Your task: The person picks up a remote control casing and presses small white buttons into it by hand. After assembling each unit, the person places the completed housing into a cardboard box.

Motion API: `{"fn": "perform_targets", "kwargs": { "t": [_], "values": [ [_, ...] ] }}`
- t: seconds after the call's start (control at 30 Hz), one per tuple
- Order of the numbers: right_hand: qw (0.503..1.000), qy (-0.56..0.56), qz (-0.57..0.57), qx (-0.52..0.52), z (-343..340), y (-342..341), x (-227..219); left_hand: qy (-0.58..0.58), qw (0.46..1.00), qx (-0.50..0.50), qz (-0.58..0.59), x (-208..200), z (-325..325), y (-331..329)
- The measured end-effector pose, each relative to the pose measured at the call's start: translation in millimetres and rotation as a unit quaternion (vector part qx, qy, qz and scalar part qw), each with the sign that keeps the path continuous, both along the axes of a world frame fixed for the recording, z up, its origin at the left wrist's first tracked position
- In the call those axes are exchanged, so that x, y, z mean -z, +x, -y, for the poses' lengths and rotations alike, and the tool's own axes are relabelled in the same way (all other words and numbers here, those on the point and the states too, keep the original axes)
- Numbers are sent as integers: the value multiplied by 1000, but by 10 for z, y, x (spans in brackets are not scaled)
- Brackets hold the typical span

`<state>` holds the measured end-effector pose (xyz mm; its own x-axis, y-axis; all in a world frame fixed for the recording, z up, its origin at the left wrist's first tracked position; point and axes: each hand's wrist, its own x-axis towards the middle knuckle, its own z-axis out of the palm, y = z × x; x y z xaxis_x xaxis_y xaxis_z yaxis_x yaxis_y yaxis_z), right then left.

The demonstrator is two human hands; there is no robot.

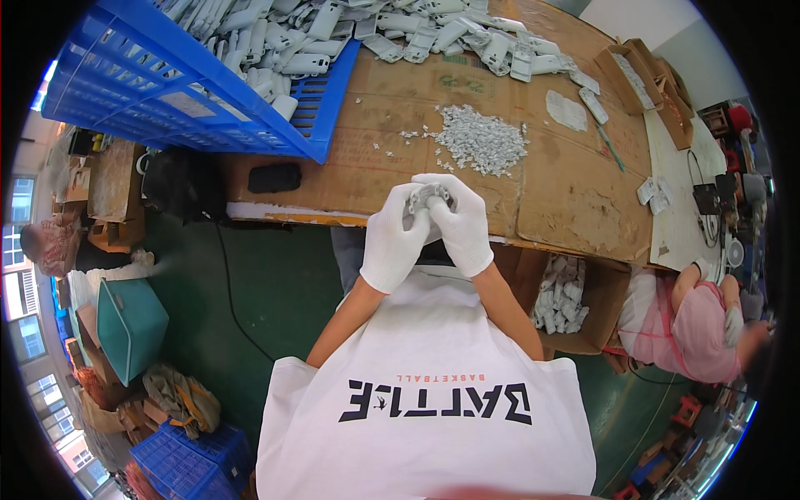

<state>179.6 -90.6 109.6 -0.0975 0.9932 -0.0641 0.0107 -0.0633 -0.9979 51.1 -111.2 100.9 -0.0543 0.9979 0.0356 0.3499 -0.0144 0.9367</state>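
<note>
Both hands wear white gloves and meet in front of my chest at the table's near edge. Between them is a small white plastic casing [429, 197], its top end showing and the rest covered by fingers. My left hand [392, 237] is closed round its left side. On the other side, my right hand [465, 227] grips it too, with the thumbs close together on the near face. Just beyond the hands lies a pile of tiny whitish parts [483, 140], a few scattered to its left. Farther back spreads a heap of white plastic casings [400, 42].
A blue plastic crate [183, 100] stands tilted at the table's left, near a dark pouch [275, 177]. Cardboard [575, 212] covers the tabletop. Below right, a carton [596, 312] holds white pieces. A person in pink [696, 321] sits at the right; another person [62, 246] is far left.
</note>
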Motion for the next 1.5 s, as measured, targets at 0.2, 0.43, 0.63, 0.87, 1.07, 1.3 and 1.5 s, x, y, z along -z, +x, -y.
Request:
{"fn": "perform_targets", "kwargs": {
  "t": [0.2,0.43,0.63,0.87,1.07,1.3,1.5],
  "values": [
    [997,-44,-58,-17,24,18,-13,-46,999,3,-20,-80,-24,14],
    [995,-79,-64,-17,57,28,-12,4,1000,-11,0,26,14,26],
    [998,-1,-64,-5,174,-28,30,30,999,-4,-37,-22,119,16],
    [997,-53,-50,2,72,-83,0,5,999,3,-36,-46,59,-10],
    [996,73,-40,43,-46,-69,53,-9,999,17,-47,-114,-50,6],
    [986,49,-155,35,-27,-76,388,-5,999,32,11,-70,-66,84],
    [973,17,-223,61,-6,67,591,11,998,60,35,25,-96,286]
  ]
}}
